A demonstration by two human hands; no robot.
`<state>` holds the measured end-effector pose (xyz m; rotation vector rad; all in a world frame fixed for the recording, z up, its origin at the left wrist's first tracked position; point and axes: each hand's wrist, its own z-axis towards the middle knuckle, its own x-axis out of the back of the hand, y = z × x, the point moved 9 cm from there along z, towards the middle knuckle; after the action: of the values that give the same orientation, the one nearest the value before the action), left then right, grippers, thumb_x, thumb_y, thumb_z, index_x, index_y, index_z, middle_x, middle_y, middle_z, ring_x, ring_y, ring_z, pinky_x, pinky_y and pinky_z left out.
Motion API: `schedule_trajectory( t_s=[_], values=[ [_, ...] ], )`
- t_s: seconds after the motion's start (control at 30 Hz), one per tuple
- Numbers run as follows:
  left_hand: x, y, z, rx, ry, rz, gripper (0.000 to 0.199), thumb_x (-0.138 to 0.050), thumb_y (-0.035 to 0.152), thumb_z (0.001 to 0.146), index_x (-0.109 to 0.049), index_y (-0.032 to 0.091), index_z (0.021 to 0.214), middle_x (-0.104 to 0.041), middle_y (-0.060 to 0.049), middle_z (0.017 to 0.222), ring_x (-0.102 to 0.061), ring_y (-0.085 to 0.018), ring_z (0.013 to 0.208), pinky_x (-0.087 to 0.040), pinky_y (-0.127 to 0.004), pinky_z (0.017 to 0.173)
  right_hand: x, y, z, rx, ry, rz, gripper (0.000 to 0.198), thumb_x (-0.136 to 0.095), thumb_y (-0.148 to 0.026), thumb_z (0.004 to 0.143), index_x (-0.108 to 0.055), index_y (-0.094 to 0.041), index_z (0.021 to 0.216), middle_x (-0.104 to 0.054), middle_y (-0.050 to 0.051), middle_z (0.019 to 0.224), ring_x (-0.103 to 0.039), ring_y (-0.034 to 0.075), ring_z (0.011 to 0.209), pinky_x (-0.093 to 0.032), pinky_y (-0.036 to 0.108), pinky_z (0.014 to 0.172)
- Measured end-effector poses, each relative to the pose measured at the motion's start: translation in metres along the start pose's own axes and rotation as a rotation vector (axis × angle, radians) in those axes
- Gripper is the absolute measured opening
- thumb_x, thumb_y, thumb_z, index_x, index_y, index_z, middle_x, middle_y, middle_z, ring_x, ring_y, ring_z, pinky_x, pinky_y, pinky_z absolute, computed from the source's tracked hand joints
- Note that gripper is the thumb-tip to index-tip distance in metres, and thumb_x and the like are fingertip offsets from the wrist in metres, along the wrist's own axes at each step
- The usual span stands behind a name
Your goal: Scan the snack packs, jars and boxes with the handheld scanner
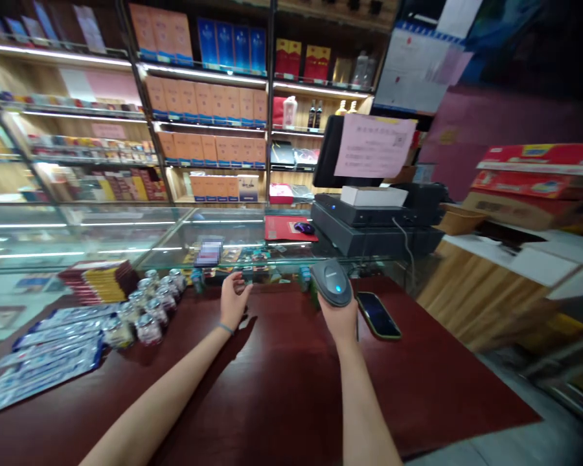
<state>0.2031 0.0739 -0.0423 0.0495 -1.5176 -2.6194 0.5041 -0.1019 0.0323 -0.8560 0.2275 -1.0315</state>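
My right hand (pixel 339 318) grips a dark grey barcode scanner (pixel 332 282) from below; a blue light glows on its top. Just right of that hand, a smartphone (pixel 379 316) with a dark screen and a light-coloured edge lies on the dark red wooden counter (pixel 282 388). My left hand (pixel 234 299) is over the counter's far part, its fingers loosely curved and apart from the thumb, with nothing seen in it. A thin blue band circles the left wrist. Beyond both hands runs a glass display case (pixel 175 223).
Small jars (pixel 149 328), flat silvery-blue packets (pixel 53 353) and stacked slim boxes (pixel 100 281) occupy the counter's left. A mouse (pixel 304 228) rests on a red mat (pixel 282 228) beside a black cash drawer (pixel 369 236). Stacked cartons (pixel 529 181) stand right; stocked shelves (pixel 204 123) rise behind.
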Motion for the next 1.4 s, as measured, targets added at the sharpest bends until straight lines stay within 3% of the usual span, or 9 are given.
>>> schedule_trajectory(
  t_s=[0.1,0.2,0.3,0.4,0.6,0.8,1.17,1.3,1.4],
  values=[
    [0.059,-0.005,0.005,0.006,0.100,0.059,0.048,-0.076,0.034,0.078,-0.057,0.019,0.119,-0.059,-0.011,0.116,-0.063,-0.022,0.103,-0.059,-0.041,0.087,-0.017,-0.009,-0.008,0.035,-0.068,0.028,0.052,-0.072,-0.043,0.075,-0.063,-0.016,0.118,-0.077,0.015,0.094,-0.076,0.031,0.088,-0.061,0.040,0.078],
    [0.104,-0.010,0.009,0.000,0.168,0.105,0.048,-0.076,0.033,0.078,-0.058,0.019,0.120,-0.059,-0.011,0.116,-0.062,-0.024,0.107,-0.058,-0.042,0.091,-0.035,-0.014,-0.018,0.052,-0.124,0.021,0.052,-0.073,-0.043,0.073,-0.063,-0.016,0.116,-0.077,0.016,0.096,-0.076,0.032,0.088,-0.061,0.042,0.079],
    [0.132,-0.017,0.011,0.002,0.203,0.129,0.048,-0.075,0.032,0.079,-0.058,0.019,0.122,-0.059,-0.012,0.119,-0.062,-0.025,0.112,-0.056,-0.043,0.096,-0.053,-0.019,-0.031,0.077,-0.185,0.002,0.048,-0.073,-0.044,0.072,-0.063,-0.017,0.111,-0.077,0.015,0.093,-0.076,0.031,0.083,-0.061,0.042,0.077],
    [0.144,-0.027,0.013,0.022,0.231,0.132,0.051,-0.074,0.028,0.079,-0.056,0.019,0.126,-0.059,-0.013,0.124,-0.060,-0.026,0.116,-0.052,-0.046,0.102,-0.072,-0.027,-0.046,0.115,-0.270,-0.004,0.048,-0.073,-0.044,0.072,-0.063,-0.018,0.110,-0.077,0.012,0.086,-0.075,0.029,0.078,-0.061,0.038,0.072],
    [0.139,-0.040,0.023,0.028,0.229,0.174,0.060,-0.073,0.021,0.078,-0.055,0.021,0.135,-0.055,-0.015,0.135,-0.054,-0.029,0.128,-0.044,-0.048,0.112,-0.099,-0.053,-0.073,0.202,-0.435,-0.073,0.038,-0.068,-0.036,0.070,-0.061,-0.023,0.105,-0.075,0.006,0.076,-0.075,0.028,0.069,-0.059,0.034,0.065],
    [0.127,-0.040,0.035,-0.019,0.175,0.234,0.061,-0.070,0.014,0.077,-0.056,0.021,0.136,-0.053,-0.014,0.139,-0.044,-0.032,0.139,-0.029,-0.053,0.123,-0.107,-0.063,-0.082,0.206,-0.508,-0.076,0.030,-0.065,-0.035,0.074,-0.057,-0.024,0.100,-0.075,0.004,0.074,-0.074,0.025,0.065,-0.057,0.031,0.061],
    [0.130,-0.038,0.030,-0.042,0.205,0.305,0.032,-0.065,0.014,0.083,-0.057,0.021,0.114,-0.056,-0.010,0.114,-0.054,-0.027,0.118,-0.039,-0.048,0.113,-0.105,-0.060,-0.081,0.217,-0.497,-0.085,0.032,-0.067,-0.034,0.071,-0.059,-0.024,0.099,-0.075,0.005,0.072,-0.074,0.025,0.063,-0.057,0.031,0.059],
    [0.120,-0.030,0.025,-0.016,0.134,0.124,0.036,-0.069,0.023,0.084,-0.058,0.021,0.119,-0.058,-0.009,0.116,-0.057,-0.024,0.114,-0.044,-0.042,0.108,-0.104,-0.064,-0.081,0.242,-0.502,-0.094,0.036,-0.066,-0.033,0.073,-0.058,-0.024,0.107,-0.075,0.003,0.076,-0.075,0.025,0.065,-0.056,0.029,0.060],
    [0.100,-0.036,0.019,0.166,-0.052,-0.194,0.047,-0.068,0.035,0.087,-0.057,0.023,0.131,-0.063,-0.006,0.105,-0.064,-0.019,0.094,-0.055,-0.036,0.089,-0.104,-0.074,-0.082,0.323,-0.520,-0.152,0.045,-0.065,-0.030,0.073,-0.056,-0.023,0.116,-0.075,0.003,0.078,-0.075,0.026,0.066,-0.054,0.029,0.060]
  ],
)
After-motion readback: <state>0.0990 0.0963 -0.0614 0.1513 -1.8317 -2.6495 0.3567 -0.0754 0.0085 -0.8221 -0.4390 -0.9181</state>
